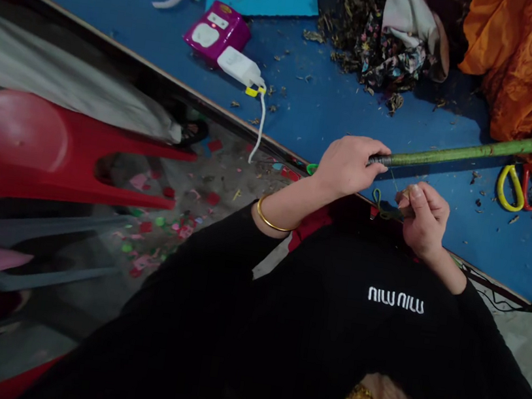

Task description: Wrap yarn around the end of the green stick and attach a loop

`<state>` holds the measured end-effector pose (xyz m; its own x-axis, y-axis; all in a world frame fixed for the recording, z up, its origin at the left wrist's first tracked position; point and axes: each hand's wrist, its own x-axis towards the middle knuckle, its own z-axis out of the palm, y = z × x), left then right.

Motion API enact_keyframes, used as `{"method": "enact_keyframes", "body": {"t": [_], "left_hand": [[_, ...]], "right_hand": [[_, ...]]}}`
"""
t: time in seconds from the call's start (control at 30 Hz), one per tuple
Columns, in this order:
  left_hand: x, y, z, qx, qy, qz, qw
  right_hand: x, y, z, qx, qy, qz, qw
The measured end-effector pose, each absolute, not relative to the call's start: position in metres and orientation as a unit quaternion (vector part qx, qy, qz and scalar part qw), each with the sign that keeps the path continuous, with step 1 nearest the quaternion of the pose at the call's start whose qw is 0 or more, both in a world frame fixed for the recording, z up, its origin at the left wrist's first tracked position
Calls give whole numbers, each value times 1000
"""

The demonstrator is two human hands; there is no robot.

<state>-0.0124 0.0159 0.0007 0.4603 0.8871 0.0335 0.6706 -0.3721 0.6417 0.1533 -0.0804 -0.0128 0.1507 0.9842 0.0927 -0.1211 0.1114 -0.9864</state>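
Observation:
A long green stick (475, 153) lies slantwise over the blue tabletop, its near end dark and wrapped-looking. My left hand (347, 163), with a gold bangle at the wrist, is closed round that dark end. Thin green thread (394, 179) runs from near the stick's dark end to my right hand (424, 216), whose thumb and fingers are pinched together on it. A loose loop of green cord (378, 202) hangs between the hands by the table edge. Whatever else sits inside the right fingers is hidden.
Scissors with yellow and red handles (511, 188) lie right of the hands. Orange cloth (531, 72), patterned fabric (395, 56) and dried plant bits (360, 5) are farther back. A purple socket box (217, 33) has a white plug (239, 65). A red plastic stool (74, 153) stands left.

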Motion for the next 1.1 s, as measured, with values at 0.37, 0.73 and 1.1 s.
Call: {"method": "enact_keyframes", "body": {"t": [0.37,0.73,1.1], "left_hand": [[-18,13,0,811,477,200,275],[-19,4,6,819,497,173,226],[-21,-6,-9,859,453,194,142]], "right_hand": [[162,-27,50,-379,-602,463,529],[139,45,46,-416,-520,536,519],[133,69,21,-531,-468,550,443]]}}
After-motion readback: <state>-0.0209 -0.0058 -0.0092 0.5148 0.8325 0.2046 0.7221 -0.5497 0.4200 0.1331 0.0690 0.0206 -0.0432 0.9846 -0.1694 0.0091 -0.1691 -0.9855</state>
